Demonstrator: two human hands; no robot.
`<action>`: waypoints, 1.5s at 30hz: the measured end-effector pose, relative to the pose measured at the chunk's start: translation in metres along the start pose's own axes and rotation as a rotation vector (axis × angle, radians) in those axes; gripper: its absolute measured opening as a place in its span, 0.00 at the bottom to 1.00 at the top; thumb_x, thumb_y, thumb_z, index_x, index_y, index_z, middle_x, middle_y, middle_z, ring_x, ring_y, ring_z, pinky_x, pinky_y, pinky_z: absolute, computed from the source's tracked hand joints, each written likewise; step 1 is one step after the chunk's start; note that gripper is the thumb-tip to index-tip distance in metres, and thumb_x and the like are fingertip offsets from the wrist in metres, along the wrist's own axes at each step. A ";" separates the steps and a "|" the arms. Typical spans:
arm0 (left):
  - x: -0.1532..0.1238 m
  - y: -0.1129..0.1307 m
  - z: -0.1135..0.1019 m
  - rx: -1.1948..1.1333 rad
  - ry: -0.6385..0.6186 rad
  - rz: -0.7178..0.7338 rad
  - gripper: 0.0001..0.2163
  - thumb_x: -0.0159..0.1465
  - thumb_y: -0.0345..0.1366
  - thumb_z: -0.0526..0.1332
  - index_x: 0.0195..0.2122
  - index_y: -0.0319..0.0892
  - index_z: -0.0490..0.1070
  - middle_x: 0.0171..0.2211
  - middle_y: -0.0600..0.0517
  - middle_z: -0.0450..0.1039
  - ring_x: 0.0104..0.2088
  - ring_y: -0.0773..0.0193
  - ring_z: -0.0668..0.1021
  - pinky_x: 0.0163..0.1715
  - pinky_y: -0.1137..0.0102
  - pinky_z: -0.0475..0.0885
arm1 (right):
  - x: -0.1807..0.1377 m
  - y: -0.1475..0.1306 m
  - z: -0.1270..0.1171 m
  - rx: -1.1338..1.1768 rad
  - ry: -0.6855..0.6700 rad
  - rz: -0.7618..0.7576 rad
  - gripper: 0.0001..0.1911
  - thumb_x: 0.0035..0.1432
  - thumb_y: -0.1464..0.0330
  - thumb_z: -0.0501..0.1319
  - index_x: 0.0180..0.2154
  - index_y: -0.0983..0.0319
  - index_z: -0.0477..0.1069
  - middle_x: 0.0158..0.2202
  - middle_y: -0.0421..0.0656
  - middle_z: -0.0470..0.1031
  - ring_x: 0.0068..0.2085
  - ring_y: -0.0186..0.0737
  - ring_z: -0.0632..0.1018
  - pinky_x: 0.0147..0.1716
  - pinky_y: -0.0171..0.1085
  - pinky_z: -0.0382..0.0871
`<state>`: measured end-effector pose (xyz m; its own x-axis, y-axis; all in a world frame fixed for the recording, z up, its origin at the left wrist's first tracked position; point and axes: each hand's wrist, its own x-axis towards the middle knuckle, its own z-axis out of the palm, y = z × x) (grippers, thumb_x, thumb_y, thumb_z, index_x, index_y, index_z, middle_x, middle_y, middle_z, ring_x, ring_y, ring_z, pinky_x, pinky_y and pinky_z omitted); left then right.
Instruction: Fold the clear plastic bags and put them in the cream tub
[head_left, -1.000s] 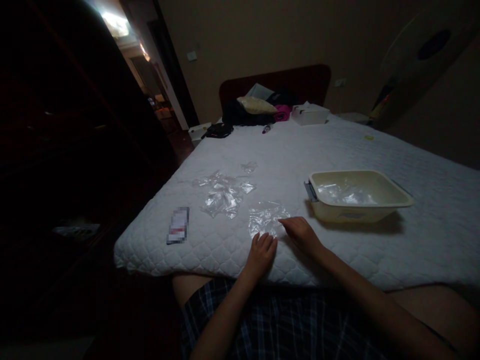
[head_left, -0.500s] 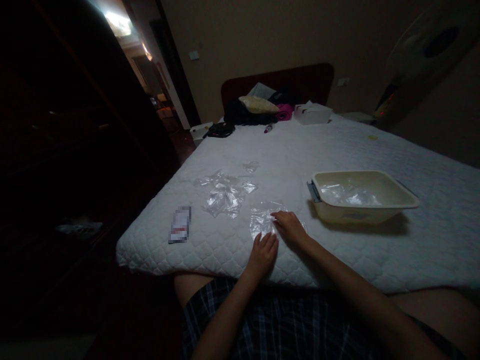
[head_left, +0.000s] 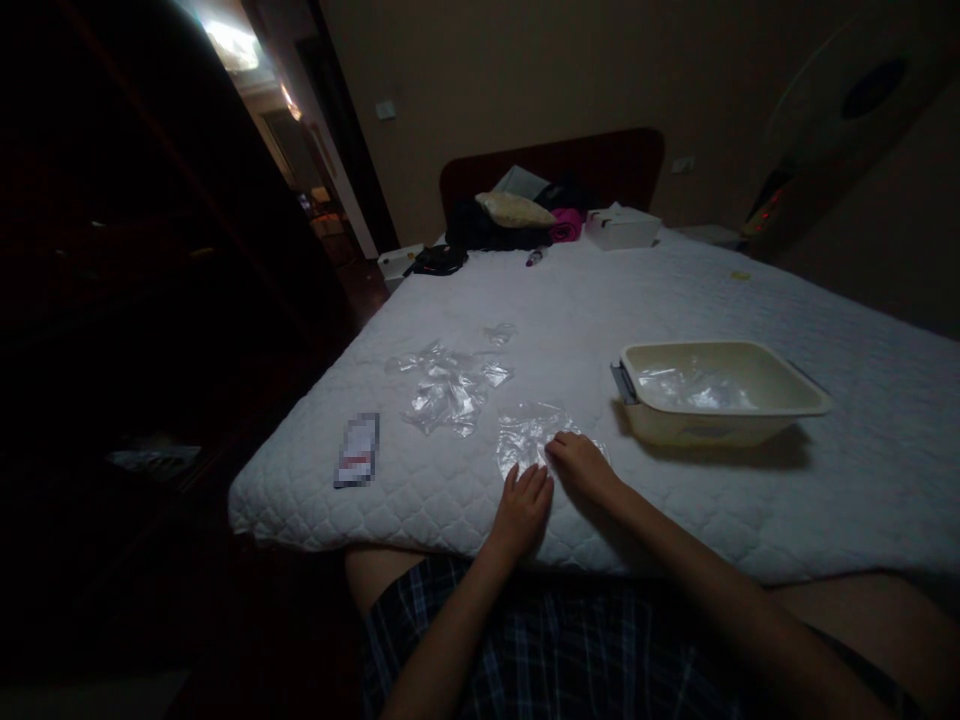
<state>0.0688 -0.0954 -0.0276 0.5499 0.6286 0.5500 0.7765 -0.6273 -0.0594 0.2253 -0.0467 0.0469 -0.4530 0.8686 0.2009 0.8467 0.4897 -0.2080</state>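
A clear plastic bag (head_left: 527, 433) lies flat on the white quilted mattress (head_left: 570, 320) near its front edge. My left hand (head_left: 523, 507) rests flat with fingers stretched onto the bag's near edge. My right hand (head_left: 579, 463) lies on the bag's right side, fingers pressed down on the plastic. A loose heap of more clear bags (head_left: 448, 388) sits just left and beyond.
A cream plastic basin (head_left: 718, 392) with clear plastic inside stands right of my hands. A small dark packet (head_left: 358, 450) lies at the left front. Pillows, clothes and a white box (head_left: 621, 227) crowd the headboard end. A fan (head_left: 847, 100) stands at the right.
My right hand slid left from the bag's right edge onto the bag and now presses on it. My left hand stayed on the near edge.
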 end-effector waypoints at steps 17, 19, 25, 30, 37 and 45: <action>0.004 -0.001 -0.006 0.019 0.118 0.035 0.12 0.62 0.29 0.51 0.46 0.39 0.65 0.53 0.44 0.64 0.58 0.57 0.60 0.54 0.53 0.57 | -0.011 0.046 -0.005 0.291 0.351 0.101 0.12 0.54 0.74 0.52 0.40 0.65 0.69 0.36 0.47 0.72 0.37 0.40 0.72 0.39 0.38 0.64; 0.005 -0.001 -0.008 -0.001 0.118 0.025 0.12 0.61 0.28 0.51 0.45 0.39 0.65 0.53 0.43 0.64 0.57 0.57 0.62 0.54 0.53 0.57 | -0.017 0.057 -0.006 0.368 0.403 0.152 0.12 0.55 0.72 0.52 0.40 0.64 0.69 0.35 0.46 0.72 0.35 0.39 0.72 0.36 0.38 0.66; 0.013 0.000 -0.016 -0.120 0.039 -0.059 0.16 0.57 0.24 0.52 0.46 0.38 0.64 0.47 0.44 0.69 0.53 0.57 0.66 0.55 0.52 0.56 | -0.031 0.074 0.011 0.466 0.497 0.221 0.10 0.56 0.69 0.51 0.38 0.63 0.69 0.34 0.45 0.71 0.32 0.38 0.72 0.33 0.38 0.67; 0.024 0.001 -0.021 -0.193 0.040 -0.146 0.16 0.55 0.25 0.52 0.46 0.38 0.63 0.42 0.45 0.70 0.45 0.60 0.71 0.54 0.51 0.56 | -0.036 0.065 0.008 0.388 0.535 0.155 0.09 0.55 0.71 0.51 0.36 0.63 0.68 0.34 0.46 0.71 0.36 0.41 0.72 0.38 0.41 0.66; 0.031 0.003 -0.020 -0.173 0.026 -0.150 0.12 0.57 0.26 0.52 0.42 0.41 0.65 0.41 0.47 0.69 0.44 0.60 0.70 0.54 0.50 0.54 | -0.029 0.024 -0.002 0.126 0.217 -0.225 0.09 0.55 0.72 0.54 0.38 0.62 0.70 0.35 0.46 0.72 0.38 0.41 0.70 0.40 0.39 0.59; 0.031 0.002 -0.023 -0.189 0.013 -0.178 0.11 0.56 0.26 0.53 0.40 0.41 0.66 0.39 0.48 0.69 0.43 0.61 0.70 0.54 0.50 0.54 | -0.024 0.020 0.011 0.144 0.125 -0.059 0.08 0.55 0.72 0.54 0.37 0.62 0.70 0.33 0.43 0.72 0.36 0.37 0.71 0.39 0.37 0.60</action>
<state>0.0804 -0.0877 0.0090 0.4046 0.7314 0.5490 0.7889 -0.5828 0.1950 0.2500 -0.0572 0.0275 -0.4551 0.8263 0.3319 0.7670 0.5531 -0.3254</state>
